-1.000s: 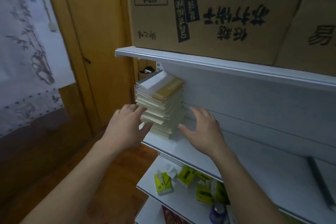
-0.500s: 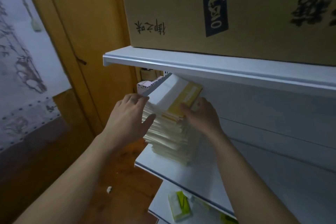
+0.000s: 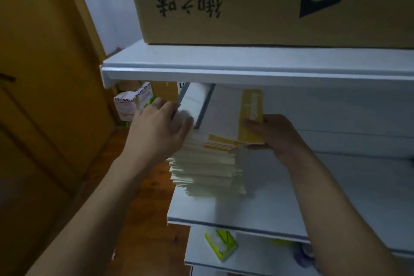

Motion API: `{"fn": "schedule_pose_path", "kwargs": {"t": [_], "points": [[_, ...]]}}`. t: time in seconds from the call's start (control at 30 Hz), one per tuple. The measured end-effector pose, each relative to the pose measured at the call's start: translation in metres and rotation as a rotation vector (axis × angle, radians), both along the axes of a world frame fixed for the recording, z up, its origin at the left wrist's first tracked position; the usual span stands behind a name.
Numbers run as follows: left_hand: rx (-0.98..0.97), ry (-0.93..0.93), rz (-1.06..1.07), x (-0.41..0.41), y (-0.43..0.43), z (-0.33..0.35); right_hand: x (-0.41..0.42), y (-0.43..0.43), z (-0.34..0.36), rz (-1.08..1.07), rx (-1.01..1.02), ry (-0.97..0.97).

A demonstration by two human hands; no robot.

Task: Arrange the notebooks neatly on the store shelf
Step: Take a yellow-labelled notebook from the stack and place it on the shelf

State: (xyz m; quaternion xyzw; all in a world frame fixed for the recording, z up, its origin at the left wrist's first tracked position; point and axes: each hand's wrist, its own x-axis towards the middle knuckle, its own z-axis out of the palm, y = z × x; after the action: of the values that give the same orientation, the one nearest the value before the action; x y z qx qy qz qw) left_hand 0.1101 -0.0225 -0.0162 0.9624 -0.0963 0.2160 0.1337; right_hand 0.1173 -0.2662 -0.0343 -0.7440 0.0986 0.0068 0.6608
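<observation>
A tall, uneven stack of notebooks (image 3: 208, 170) with pale cream edges stands at the left end of a white shelf (image 3: 280, 213). The top notebooks (image 3: 224, 114) have white and yellow covers and lie tilted. My left hand (image 3: 156, 132) holds the left side of the upper notebooks, fingers curled round their edge. My right hand (image 3: 275, 134) grips the right side of the same upper bunch, thumb on the yellow cover and fingers under it.
A large cardboard box (image 3: 268, 2) sits on the upper shelf (image 3: 246, 69) just above the stack. Small packets (image 3: 220, 244) lie on the lower shelf. A wooden door (image 3: 44, 96) is at the left, with boxed goods (image 3: 132, 103) behind the shelf's end.
Both hands have moved from open in front of the stack to its sides and have taken hold of the upper notebooks. The camera has come closer to the shelf.
</observation>
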Motion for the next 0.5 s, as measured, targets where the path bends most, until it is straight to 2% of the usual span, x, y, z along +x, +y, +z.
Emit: {"fn": "schedule_pose_path", "kwargs": {"t": [0.13, 0.27, 0.4, 0.5], "points": [[-0.097, 0.118, -0.052, 0.026, 0.006, 0.005, -0.020, -0.019, 0.000, -0.161, 0.131, -0.091], [-0.267, 0.367, -0.075, 0.049, 0.009, 0.015, -0.040, -0.025, 0.002, -0.268, 0.325, -0.176], [-0.240, 0.342, -0.065, 0.054, 0.011, 0.017, -0.044, -0.014, 0.008, -0.292, 0.503, -0.177], [-0.337, 0.261, -0.105, 0.045, 0.009, 0.021, -0.038, 0.007, 0.010, -0.230, 0.559, -0.146]]}}
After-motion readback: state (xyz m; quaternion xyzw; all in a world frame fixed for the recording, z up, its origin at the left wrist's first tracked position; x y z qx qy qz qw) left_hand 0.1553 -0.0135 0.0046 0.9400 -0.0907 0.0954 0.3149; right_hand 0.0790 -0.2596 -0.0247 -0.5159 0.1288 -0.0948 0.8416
